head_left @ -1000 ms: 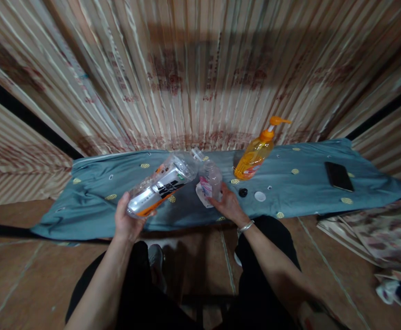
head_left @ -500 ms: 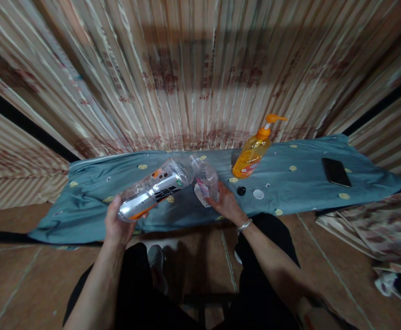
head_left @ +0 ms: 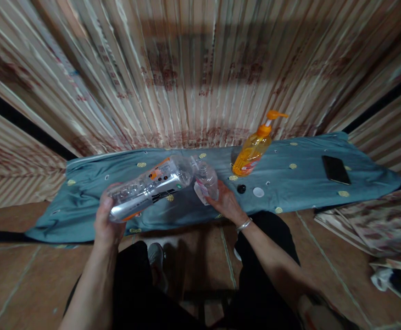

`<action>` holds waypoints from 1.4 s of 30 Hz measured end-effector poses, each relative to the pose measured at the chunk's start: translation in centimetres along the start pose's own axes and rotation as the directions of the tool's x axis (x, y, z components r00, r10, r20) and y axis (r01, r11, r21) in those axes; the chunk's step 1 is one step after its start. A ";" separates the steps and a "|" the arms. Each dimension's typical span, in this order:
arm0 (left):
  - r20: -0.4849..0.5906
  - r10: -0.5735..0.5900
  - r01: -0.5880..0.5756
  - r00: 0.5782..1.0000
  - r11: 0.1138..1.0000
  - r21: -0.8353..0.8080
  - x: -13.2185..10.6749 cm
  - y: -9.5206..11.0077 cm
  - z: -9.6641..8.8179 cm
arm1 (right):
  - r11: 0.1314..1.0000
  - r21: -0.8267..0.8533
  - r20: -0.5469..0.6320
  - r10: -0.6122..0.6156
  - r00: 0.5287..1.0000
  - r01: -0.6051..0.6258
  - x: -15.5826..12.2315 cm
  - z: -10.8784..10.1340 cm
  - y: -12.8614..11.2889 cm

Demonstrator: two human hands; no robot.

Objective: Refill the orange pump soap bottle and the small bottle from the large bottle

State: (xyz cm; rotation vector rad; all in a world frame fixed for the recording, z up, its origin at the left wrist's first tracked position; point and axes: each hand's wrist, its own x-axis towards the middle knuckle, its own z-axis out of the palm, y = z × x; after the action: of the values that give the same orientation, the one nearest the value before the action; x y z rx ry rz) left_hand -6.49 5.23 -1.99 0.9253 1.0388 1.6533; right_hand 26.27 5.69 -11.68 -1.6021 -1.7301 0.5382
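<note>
While the left hand [head_left: 107, 221] curls its fingers round the near end of a large clear plastic bottle [head_left: 148, 190], the right hand [head_left: 226, 202] grips the lower part of a small clear plastic bottle [head_left: 209, 175]; the large bottle lies slantwise out from the left palm, its far end right by the small bottle's neck, though whether the two touch I cannot tell; the small bottle leans out of the right hand toward it, thumb and fingers narrowed on its body.

The large bottle carries a silver, orange and black label [head_left: 131, 207], its bold black lettering too foreshortened to read; the small one has a pink and white label [head_left: 200, 191], partly loose, its print too blurred to make out; red-and-white print on the orange pump bottle [head_left: 252, 153] is likewise illegible.

Counted, there are two clear bottles, both in hand; one pump bottle, standing beyond the right hand; one black cap [head_left: 242, 189] and one white disc [head_left: 258, 192], side by side near that hand; one black phone [head_left: 336, 169], well apart on the teal patterned cloth [head_left: 300, 188]; one silver bracelet [head_left: 244, 224], on the right wrist.
</note>
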 end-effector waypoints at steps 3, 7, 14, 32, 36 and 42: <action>-0.023 0.010 -0.010 1.000 1.000 0.004 -0.1 0.2 -0.1 | 1.000 0.006 0.008 -0.016 1.000 0.016 -0.1 -0.2 -0.1; -0.052 0.023 -0.021 0.998 0.999 0.024 -0.1 0.4 -0.3 | 0.999 0.034 0.018 -0.029 0.999 0.028 -0.3 -0.8 -0.6; -0.039 0.081 -0.080 0.996 0.996 0.035 -0.4 1.0 0.2 | 0.998 -0.052 0.043 -0.023 0.999 0.025 -0.4 -1.0 -1.0; 0.012 0.174 -0.175 0.985 0.983 0.060 0.3 0.6 -0.7 | 0.975 -0.189 -0.012 -0.126 0.992 0.121 -0.3 -0.4 -1.0; -0.007 0.182 -0.181 0.983 0.981 0.069 0.4 0.7 -0.6 | 0.976 -0.181 -0.016 -0.126 0.992 0.121 -0.3 -0.5 -1.2; -0.074 0.188 -0.183 0.979 0.981 0.060 0.6 0.8 -0.8 | 0.965 -0.222 -0.020 -0.145 0.989 0.137 -0.1 -0.6 -1.7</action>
State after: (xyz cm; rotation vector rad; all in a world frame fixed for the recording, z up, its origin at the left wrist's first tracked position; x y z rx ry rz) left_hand -7.60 5.46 -1.50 1.0243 1.0812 1.8372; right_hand 25.52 5.22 -10.10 -1.6106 -1.9133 0.2528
